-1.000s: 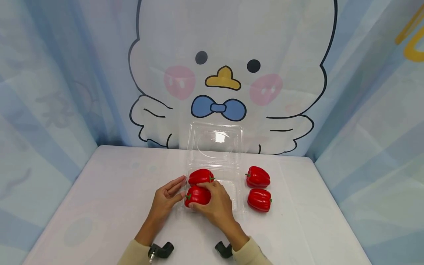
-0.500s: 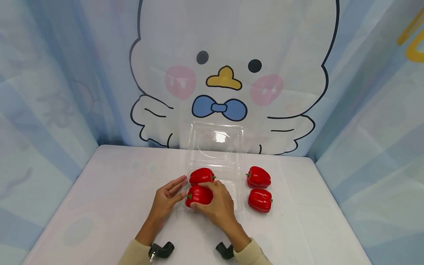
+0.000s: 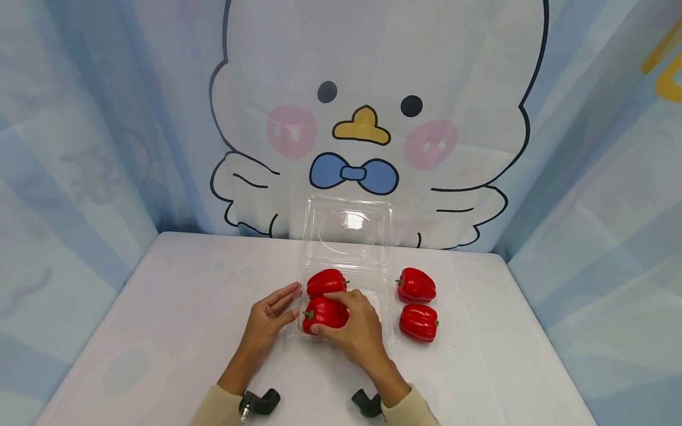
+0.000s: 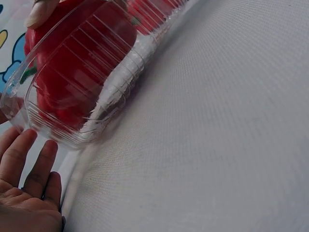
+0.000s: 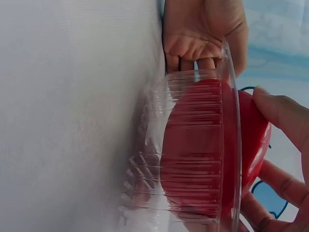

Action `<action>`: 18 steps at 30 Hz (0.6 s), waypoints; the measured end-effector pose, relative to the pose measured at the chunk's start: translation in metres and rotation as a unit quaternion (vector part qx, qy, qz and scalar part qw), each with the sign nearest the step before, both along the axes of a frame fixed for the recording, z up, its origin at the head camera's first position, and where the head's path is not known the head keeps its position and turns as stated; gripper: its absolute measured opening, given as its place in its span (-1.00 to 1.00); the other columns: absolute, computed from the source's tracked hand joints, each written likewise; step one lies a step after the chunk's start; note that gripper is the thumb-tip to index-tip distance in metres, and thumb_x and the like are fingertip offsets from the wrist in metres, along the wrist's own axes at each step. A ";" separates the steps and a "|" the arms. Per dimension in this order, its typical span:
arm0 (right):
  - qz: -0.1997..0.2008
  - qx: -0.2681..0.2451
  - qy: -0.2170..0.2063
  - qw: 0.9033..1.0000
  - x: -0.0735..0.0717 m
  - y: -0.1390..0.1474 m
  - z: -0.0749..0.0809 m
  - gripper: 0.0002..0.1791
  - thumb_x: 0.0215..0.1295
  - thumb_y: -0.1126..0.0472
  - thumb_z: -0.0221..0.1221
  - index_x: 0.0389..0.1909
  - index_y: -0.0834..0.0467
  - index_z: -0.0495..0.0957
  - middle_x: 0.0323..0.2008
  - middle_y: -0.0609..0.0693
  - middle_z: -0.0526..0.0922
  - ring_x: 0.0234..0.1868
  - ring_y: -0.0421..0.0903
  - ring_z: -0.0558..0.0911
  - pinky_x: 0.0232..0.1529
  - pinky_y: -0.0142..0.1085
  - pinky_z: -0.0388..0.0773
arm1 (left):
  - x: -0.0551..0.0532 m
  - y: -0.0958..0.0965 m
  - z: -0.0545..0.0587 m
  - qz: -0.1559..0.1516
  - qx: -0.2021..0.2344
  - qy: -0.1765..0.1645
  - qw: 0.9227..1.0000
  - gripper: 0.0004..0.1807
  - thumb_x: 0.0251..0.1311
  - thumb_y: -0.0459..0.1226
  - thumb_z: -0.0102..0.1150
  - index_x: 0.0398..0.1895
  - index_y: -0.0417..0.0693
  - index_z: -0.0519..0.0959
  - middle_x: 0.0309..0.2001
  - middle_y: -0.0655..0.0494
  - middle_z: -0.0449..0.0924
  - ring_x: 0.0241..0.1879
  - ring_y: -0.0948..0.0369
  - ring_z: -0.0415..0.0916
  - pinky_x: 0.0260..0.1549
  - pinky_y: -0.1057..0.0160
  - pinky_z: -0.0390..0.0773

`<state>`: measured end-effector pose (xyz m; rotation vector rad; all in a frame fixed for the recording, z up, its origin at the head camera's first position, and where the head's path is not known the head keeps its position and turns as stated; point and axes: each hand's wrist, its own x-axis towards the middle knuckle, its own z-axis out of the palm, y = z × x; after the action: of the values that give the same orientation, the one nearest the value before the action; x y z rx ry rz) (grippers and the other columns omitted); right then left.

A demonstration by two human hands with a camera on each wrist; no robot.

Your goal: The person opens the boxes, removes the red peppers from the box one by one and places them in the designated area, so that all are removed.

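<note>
A clear plastic clamshell box [image 3: 367, 334] stands open with its lid [image 3: 348, 228] raised at the back. Two red bell peppers sit in its left half, one behind the other. My right hand [image 3: 354, 325] grips the front bell pepper [image 3: 325, 312] from above, thumb on the near side and fingers on the far side. The rear bell pepper [image 3: 325, 283] lies just beyond, its green stem facing right. My left hand [image 3: 270, 316] rests at the box's left side. In the left wrist view its extended fingers [image 4: 41, 166] touch the clear ribbed wall [image 4: 72, 96].
Two more red bell peppers, a rear one [image 3: 415, 285] and a front one [image 3: 418, 322], lie on the white-covered table [image 3: 479, 355] right of the box. Behind the table hangs a curtain [image 3: 458, 71] printed with a cartoon bird.
My right hand has shifted slightly right with the front bell pepper. The rear bell pepper has also moved a little right. My left hand has stayed at the box's left side.
</note>
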<state>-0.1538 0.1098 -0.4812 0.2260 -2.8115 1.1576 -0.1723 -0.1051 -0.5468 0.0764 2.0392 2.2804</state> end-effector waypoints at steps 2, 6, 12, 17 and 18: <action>-0.002 -0.004 -0.004 1.000 0.000 0.001 0.001 -0.30 0.00 -0.06 0.65 0.23 -0.14 0.67 0.08 -0.03 0.66 0.18 0.02 0.62 0.10 0.07 0.79 | 0.000 0.000 0.000 0.000 -0.002 0.000 1.000 -0.37 0.40 -0.30 0.36 0.52 0.01 0.47 0.48 0.05 0.53 0.55 0.15 0.38 0.39 0.39 0.43; -0.002 -0.017 -0.008 1.000 0.001 0.002 0.004 -0.30 0.00 -0.04 0.65 0.24 -0.15 0.67 0.08 -0.02 0.66 0.19 0.03 0.63 0.09 0.09 0.80 | 0.000 0.000 0.000 0.001 -0.004 0.001 1.000 -0.37 0.39 -0.29 0.38 0.51 -0.01 0.47 0.48 0.03 0.53 0.56 0.12 0.38 0.38 0.40 0.44; 0.009 -0.045 -0.007 0.999 0.003 0.004 0.009 -0.30 0.01 -0.03 0.65 0.25 -0.18 0.66 0.09 -0.04 0.66 0.20 0.02 0.63 0.08 0.10 0.80 | 0.000 0.000 0.001 0.001 -0.010 0.003 1.000 -0.35 0.39 -0.25 0.38 0.52 0.00 0.46 0.49 0.03 0.52 0.56 0.13 0.37 0.35 0.44 0.47; 0.013 -0.055 -0.006 0.998 0.004 0.005 0.013 -0.31 0.02 -0.03 0.65 0.24 -0.20 0.66 0.09 -0.05 0.65 0.21 0.02 0.61 0.08 0.07 0.80 | 0.000 0.000 0.001 -0.001 -0.003 0.002 1.000 -0.36 0.39 -0.26 0.39 0.51 0.00 0.48 0.49 0.02 0.51 0.55 0.14 0.39 0.34 0.49 0.46; 0.014 -0.058 -0.005 0.998 0.005 0.006 0.014 -0.31 0.02 -0.03 0.65 0.24 -0.20 0.66 0.09 -0.05 0.65 0.21 0.02 0.61 0.09 0.07 0.80 | 0.001 0.001 0.002 -0.001 -0.004 0.003 1.000 -0.36 0.39 -0.26 0.39 0.51 0.00 0.48 0.49 0.01 0.52 0.55 0.13 0.39 0.34 0.49 0.46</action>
<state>-0.1493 0.1154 -0.4670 0.2509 -2.7473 1.3254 -0.1716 -0.1046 -0.5451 0.0844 2.0504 2.2738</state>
